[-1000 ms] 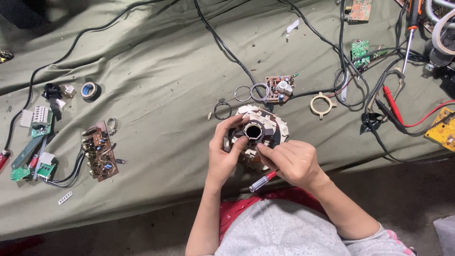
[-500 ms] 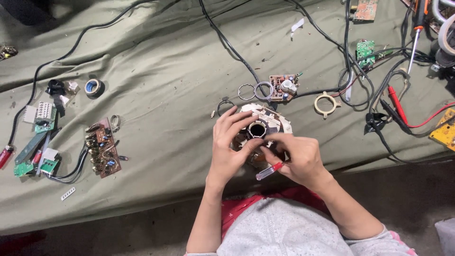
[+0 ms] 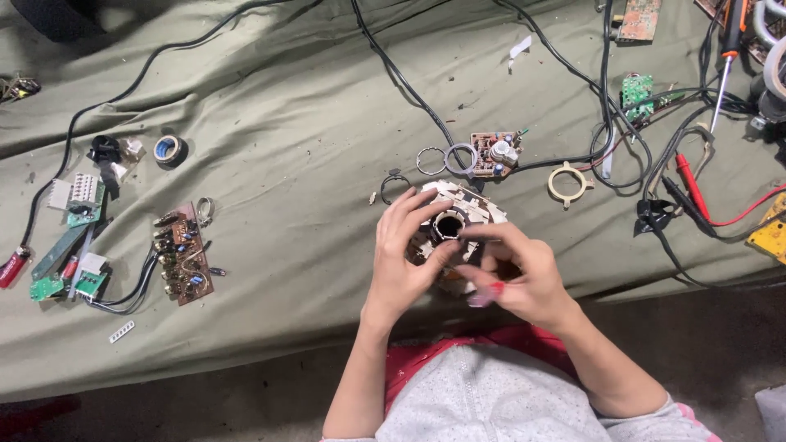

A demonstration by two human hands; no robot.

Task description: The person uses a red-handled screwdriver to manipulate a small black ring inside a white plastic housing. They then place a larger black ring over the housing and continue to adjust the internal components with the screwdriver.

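My left hand [image 3: 403,254] grips the left side of a round cream-coloured motor part [image 3: 465,214] with a dark hole in its middle, held just above the green cloth [image 3: 295,123]. My right hand [image 3: 516,274] is on the part's right side, fingers curled over its rim. A small tool with a red end [image 3: 489,291] sits between the right fingers, blurred by motion. The lower half of the part is hidden behind both hands.
Circuit boards [image 3: 182,258] and connectors lie at the left, with a tape roll [image 3: 168,148]. Metal rings [image 3: 446,159], a small board [image 3: 495,154] and a cream ring [image 3: 570,182] lie just beyond the hands. Black cables, red probes [image 3: 692,184] and a screwdriver [image 3: 725,49] crowd the right.
The red-ended tool has come up from below the hands into the right fingers, close to the part. My left hand keeps its hold on the part.
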